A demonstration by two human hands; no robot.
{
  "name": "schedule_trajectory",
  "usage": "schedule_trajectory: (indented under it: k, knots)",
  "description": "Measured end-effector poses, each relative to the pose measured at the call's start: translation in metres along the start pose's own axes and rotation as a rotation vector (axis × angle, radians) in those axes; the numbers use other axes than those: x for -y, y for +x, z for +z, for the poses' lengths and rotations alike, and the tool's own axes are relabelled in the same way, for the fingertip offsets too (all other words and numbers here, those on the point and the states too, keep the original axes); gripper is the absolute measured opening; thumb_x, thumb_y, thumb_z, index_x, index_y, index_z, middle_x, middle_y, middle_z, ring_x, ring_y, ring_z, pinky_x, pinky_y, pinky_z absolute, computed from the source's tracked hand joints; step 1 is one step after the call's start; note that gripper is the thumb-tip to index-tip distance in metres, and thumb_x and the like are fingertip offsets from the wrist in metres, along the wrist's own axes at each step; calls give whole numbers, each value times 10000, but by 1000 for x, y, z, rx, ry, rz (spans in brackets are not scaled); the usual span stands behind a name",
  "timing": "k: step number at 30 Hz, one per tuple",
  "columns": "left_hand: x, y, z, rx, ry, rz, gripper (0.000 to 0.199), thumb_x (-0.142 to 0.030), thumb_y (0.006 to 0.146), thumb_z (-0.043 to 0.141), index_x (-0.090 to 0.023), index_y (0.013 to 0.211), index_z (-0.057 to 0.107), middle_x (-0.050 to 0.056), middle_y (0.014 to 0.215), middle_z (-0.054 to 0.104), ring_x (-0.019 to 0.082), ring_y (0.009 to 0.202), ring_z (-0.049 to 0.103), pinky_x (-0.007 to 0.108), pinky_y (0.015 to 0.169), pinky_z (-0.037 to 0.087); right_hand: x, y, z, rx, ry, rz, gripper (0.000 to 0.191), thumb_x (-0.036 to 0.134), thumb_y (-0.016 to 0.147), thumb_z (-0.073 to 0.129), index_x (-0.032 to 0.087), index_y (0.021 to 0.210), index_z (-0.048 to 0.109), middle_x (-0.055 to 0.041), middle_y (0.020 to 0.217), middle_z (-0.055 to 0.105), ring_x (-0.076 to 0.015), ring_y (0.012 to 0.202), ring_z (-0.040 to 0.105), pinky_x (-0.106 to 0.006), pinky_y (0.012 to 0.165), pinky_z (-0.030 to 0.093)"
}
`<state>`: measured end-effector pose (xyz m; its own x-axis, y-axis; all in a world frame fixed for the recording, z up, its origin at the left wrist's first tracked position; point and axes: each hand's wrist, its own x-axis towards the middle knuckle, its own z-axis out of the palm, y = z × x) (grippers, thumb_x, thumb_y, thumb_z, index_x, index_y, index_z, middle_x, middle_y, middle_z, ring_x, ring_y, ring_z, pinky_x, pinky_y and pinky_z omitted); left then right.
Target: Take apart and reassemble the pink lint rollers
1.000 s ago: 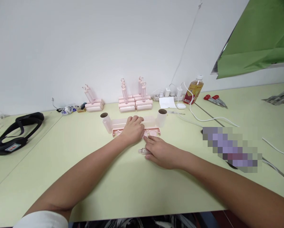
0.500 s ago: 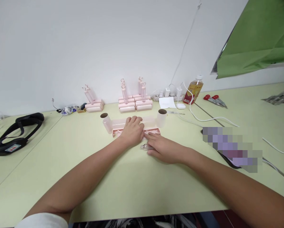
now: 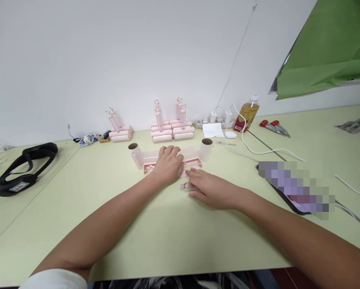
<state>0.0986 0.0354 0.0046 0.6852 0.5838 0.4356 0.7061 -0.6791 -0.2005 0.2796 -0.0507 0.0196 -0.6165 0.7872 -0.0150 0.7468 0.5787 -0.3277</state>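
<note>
My left hand (image 3: 169,163) lies over the middle of a long pink trough-like case (image 3: 193,162), its fingers curled over the back side; its grip is partly hidden. Small pale pink parts (image 3: 184,173) lie at the case's near side, beside my left fingertips. My right hand (image 3: 211,186) is to the right, forefinger stretched toward those parts. Its thumb and other fingers close round a small clear tube (image 3: 185,186), whose narrow end sticks out to the left. Directly behind the case, a translucent roll (image 3: 148,156) lies flat between two upright rolls (image 3: 136,157) (image 3: 205,150) with brown cores.
Pink roller sets with upright clear tubes (image 3: 162,132) stand along the wall, with another set (image 3: 120,134) to their left. A drink bottle (image 3: 247,114), a power strip and cables are at back right. A phone (image 3: 297,196) lies right, black head strap (image 3: 23,168) left.
My right hand has shifted slightly right and toward me, the clear tube moving with it. More of the pale pink parts now shows between the hands. My left hand stays in place.
</note>
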Motion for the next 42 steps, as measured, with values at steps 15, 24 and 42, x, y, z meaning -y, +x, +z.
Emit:
schedule_trajectory:
  k: [15,24,42]
  knots:
    - [3,-17,-2,51,-75,48,199,-338,861,565,-177,855,683,122,1232,558,300,1177,437,498,1027,298,-5,4,6,52,-14,84,424,326,928,442,42,1198,605,-238,1357,503,-374,1377,329,-491,1107,323]
    - [-8,-20,-13,-4,-223,-33,204,-160,878,456,-171,955,644,116,1163,593,262,1088,485,443,915,367,-2,4,2,-52,-6,25,284,320,906,503,96,992,655,-221,1309,530,-380,1299,403,-519,1055,347]
    - [9,-69,-53,200,-536,-167,238,-314,950,402,-186,966,602,56,907,643,199,852,569,332,760,437,-9,-1,-9,72,241,223,314,459,877,524,187,720,547,-12,683,605,-145,586,517,-240,505,296]
